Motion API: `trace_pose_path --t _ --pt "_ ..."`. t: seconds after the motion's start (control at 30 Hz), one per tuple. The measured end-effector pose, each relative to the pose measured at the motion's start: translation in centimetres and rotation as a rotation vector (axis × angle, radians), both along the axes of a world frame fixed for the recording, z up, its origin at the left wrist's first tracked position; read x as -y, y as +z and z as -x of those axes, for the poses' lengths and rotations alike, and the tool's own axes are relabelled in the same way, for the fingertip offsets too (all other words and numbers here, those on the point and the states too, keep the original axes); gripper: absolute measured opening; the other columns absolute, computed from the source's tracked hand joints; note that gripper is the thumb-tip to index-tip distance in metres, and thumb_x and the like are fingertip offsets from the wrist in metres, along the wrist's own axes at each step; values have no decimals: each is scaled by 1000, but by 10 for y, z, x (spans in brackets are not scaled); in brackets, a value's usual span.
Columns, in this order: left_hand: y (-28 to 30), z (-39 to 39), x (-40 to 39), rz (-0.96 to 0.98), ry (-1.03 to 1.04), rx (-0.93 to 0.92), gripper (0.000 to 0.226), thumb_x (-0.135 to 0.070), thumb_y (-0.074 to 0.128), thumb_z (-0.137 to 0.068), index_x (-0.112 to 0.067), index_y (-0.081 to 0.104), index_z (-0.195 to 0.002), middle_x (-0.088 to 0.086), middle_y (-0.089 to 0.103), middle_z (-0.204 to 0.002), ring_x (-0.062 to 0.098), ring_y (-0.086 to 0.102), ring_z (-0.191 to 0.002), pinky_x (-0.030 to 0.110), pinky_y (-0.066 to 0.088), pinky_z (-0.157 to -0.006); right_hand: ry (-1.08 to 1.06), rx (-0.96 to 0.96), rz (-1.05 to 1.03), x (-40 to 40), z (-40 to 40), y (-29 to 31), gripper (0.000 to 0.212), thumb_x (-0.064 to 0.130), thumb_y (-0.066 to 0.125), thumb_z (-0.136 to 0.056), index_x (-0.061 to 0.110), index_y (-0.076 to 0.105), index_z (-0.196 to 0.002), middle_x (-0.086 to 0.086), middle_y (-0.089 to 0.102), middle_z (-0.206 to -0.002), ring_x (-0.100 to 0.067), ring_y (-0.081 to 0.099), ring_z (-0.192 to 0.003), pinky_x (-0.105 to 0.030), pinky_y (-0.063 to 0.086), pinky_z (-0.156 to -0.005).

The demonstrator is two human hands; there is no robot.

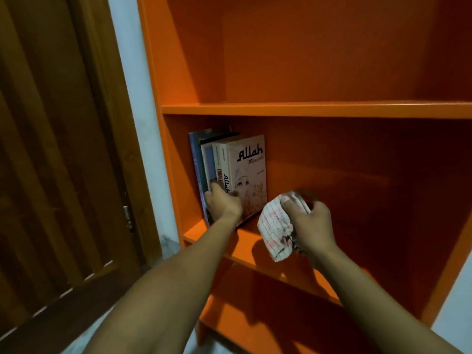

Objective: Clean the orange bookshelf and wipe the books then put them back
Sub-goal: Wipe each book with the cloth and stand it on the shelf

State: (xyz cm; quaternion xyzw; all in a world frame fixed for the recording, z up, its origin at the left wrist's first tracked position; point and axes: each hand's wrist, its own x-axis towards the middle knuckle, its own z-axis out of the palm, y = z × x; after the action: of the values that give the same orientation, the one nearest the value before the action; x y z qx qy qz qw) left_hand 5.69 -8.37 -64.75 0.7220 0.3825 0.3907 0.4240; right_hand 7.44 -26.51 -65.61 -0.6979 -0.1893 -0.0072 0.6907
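A dim corner: the orange bookshelf [316,109] stands just right of a dark wooden door [58,149], with a strip of white wall between them. I take the shelf's left side panel as my landmark. The books [229,172], a small upright row, stand hard against that panel on the middle shelf board. My left hand [223,204] is closed on the lower spines of the row, thumb on the cover that faces out. My right hand [310,222] is well right of the panel, bunched tight round a checked cloth [274,232] above the bare board. The books look like light, stiff paperbacks with smooth covers; I judge they could slip or fan apart, so pinching low across several spines seems wise. The cloth is soft and limp.
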Motion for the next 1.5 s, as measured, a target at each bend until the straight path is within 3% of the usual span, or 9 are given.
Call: trace_pose_path --t 0.17,0.33,0.57,0.67,0.77,0.93,1.2,1.4,1.5 --pt "1 -11 -1 35 81 43 42 -4 63 -89 -1 45 -127 19 45 -132 42 50 -121 51 46 -98 19 -64 14 0 -8 -7 48 51 71 -80 5 69 -96 -9 76 -86 -26 75 -78 -52 61 -73" --pt "1 1 1 16 65 32 49 -6 67 -89 -3 43 -131 19 46 -134 37 49 -124 43 45 -96 53 -62 -44 -2 5 -3 25 34 69 -91 10 67 -99 -9 75 -91 -26 74 -82 -50 61 -75" --pt "-35 68 -19 -365 -96 115 14 -12 60 -96 -14 49 -104 6 51 -102 16 51 -83 30 43 -70 133 -49 -87 -11 51 -10 17 24 67 -94 17 64 -109 -3 70 -99 -23 69 -91 -44 57 -76" --pt "-60 116 -31 -499 -139 45 11 -12 56 -98 -13 52 -108 2 54 -101 11 52 -83 19 37 -69 240 -121 -78 -26 75 -22 18 19 66 -95 10 65 -111 -3 70 -87 -18 68 -72 -31 52 -56" --pt "-90 165 -46 -509 -168 -33 11 -14 54 -98 -17 52 -109 0 55 -99 14 55 -85 29 47 -71 316 -229 -63 -48 101 -38 18 15 73 -89 7 70 -104 -12 75 -93 -27 72 -83 -35 57 -65" --pt "-163 256 -58 -377 -132 -223 16 -18 53 -99 -19 52 -115 1 57 -100 11 55 -82 25 44 -70 462 -360 56 -82 154 -77 5 8 74 -85 9 74 -89 -14 75 -89 -27 70 -77 -28 53 -57" --pt "-312 348 -20 74 -249 -585 18 -18 59 -96 -18 52 -112 -2 55 -87 9 53 -75 14 34 -58 653 -267 274 -125 210 -110 22 13 73 -87 -2 69 -102 -25 72 -102 -42 69 -95 -55 55 -78" --pt "-397 360 22 337 -387 -888 53 -33 64 -94 -16 44 -141 10 52 -139 24 54 -123 32 46 -100 777 -264 332 -134 214 -130 7 17 71 -91 21 66 -90 6 71 -85 -5 68 -71 -18 51 -54" --pt "-423 358 37 396 -373 -1116 51 -41 57 -95 -27 39 -141 7 47 -141 28 49 -127 42 46 -103 790 -256 355 -131 208 -135 5 15 70 -92 15 67 -95 -1 74 -93 -14 72 -82 -30 61 -69"
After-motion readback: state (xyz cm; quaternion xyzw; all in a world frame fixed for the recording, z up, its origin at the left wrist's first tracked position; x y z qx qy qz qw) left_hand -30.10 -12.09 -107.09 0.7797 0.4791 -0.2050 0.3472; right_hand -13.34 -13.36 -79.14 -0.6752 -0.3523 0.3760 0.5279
